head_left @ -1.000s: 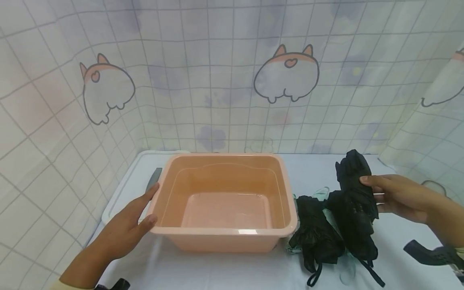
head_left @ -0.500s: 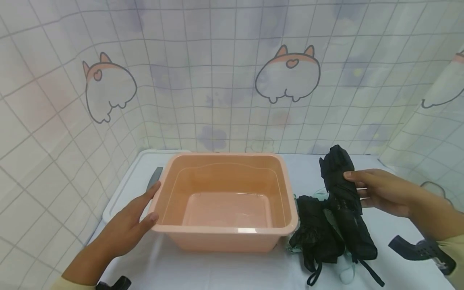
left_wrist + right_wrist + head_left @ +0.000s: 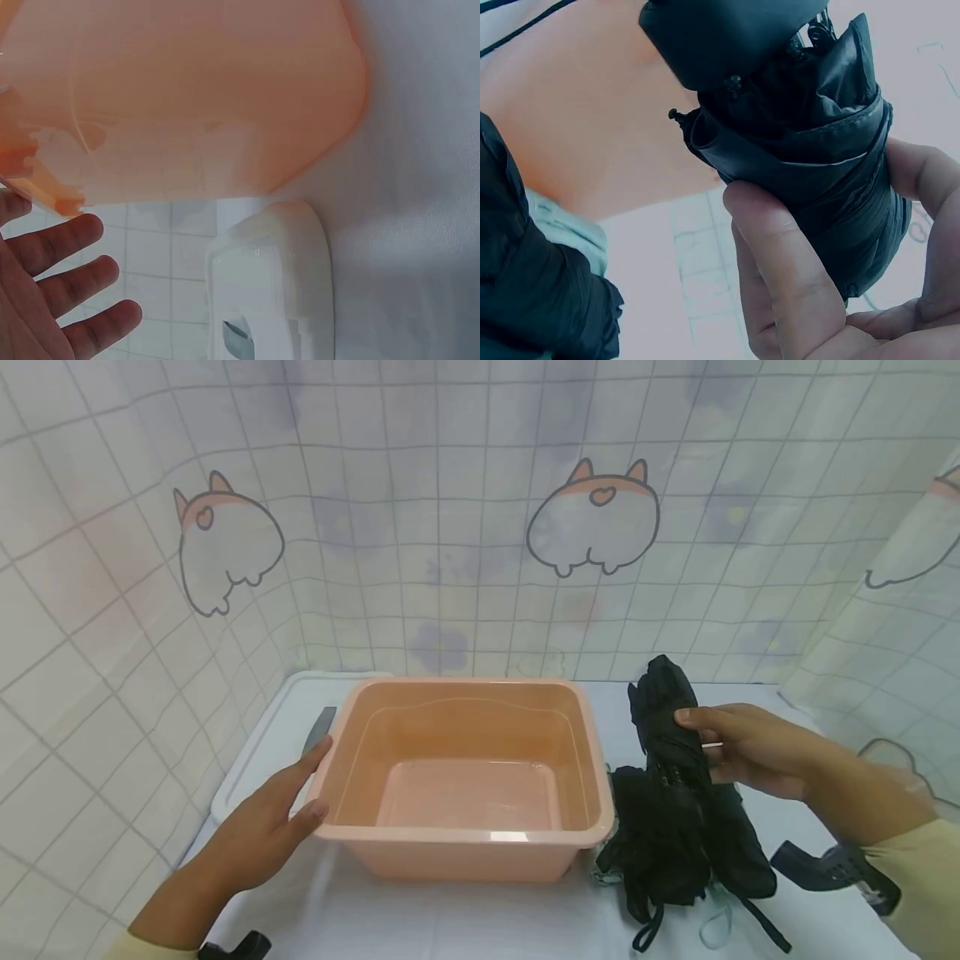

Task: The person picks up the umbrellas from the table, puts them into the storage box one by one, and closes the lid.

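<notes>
Head view: right hand (image 3: 750, 752) grips a folded black umbrella (image 3: 675, 752), lifted beside the empty peach plastic basin (image 3: 465, 693); another black umbrella (image 3: 652, 843) lies below it on the desk (image 3: 450, 918).
Left wrist: left hand (image 3: 45, 285) flat, fingers straight, against the smooth basin wall.
Right wrist: fingers (image 3: 787, 255) wrap matte pleated fabric.

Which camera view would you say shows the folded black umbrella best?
The head view: the whole black umbrella shows, gripped by the right hand. The right wrist view shows only its end between the fingers; the left wrist view shows none.
</notes>
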`<state>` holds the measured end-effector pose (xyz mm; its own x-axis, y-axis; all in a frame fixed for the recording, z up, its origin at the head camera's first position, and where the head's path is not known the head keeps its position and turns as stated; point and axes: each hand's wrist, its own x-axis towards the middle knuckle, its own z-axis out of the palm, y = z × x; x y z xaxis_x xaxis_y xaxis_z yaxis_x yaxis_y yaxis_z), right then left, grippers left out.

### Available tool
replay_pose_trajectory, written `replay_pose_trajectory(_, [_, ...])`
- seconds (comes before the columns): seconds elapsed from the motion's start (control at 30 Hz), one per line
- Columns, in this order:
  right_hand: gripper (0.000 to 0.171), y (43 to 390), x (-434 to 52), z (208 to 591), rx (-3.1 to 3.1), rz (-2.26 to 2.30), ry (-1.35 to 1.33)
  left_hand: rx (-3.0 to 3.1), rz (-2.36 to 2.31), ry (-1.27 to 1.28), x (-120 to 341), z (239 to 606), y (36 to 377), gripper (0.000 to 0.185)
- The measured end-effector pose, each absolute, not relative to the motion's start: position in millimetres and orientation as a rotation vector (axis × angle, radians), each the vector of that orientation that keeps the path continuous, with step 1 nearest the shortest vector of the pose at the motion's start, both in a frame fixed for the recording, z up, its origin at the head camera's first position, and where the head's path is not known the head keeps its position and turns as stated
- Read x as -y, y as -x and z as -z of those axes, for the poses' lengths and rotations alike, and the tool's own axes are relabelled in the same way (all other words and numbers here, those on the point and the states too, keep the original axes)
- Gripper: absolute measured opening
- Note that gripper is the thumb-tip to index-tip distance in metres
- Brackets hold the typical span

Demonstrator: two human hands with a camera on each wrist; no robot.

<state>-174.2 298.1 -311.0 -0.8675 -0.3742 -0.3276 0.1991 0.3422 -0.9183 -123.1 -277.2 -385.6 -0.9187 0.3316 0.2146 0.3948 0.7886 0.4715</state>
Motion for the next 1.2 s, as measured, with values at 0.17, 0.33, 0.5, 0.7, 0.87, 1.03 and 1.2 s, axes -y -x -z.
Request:
replay_pose_trajectory(0.17, [0.072, 175.9, -289.9, 309.1, -2.110, 1.570, 0.113, 2.858, 0.787, 0.576, 276.6, 385.2, 123.2, 0.068])
replay_pose_trajectory(0.33, [0.073, 177.0, -283.7, 307.5, -2.090, 1.591, 0.083, 2.854, 0.780, 0.577, 276.8, 385.5, 123.4, 0.069])
replay_pose_trajectory(0.5, [0.074, 177.8, -276.6, 306.8, -2.094, 1.591, 0.064, 2.855, 0.787, 0.573, 277.0, 386.3, 123.3, 0.068])
replay_pose_trajectory(0.7, [0.074, 178.2, -268.0, 304.0, -2.098, 1.594, 0.060, 2.850, 0.789, 0.578, 276.8, 386.6, 123.5, 0.068])
replay_pose_trajectory(0.87, [0.074, 178.3, -261.2, 303.2, -2.116, 1.577, 0.057, 2.862, 0.784, 0.564, 276.0, 386.2, 123.5, 0.068])
replay_pose_trajectory(1.03, [0.074, 179.3, -255.2, 303.0, -2.119, 1.571, 0.063, 2.868, 0.779, 0.560, 275.7, 385.2, 123.8, 0.067])
replay_pose_trajectory(1.2, [0.074, 181.2, -249.8, 302.2, -2.108, 1.580, 0.072, 2.862, 0.783, 0.567, 276.4, 384.7, 124.0, 0.067])
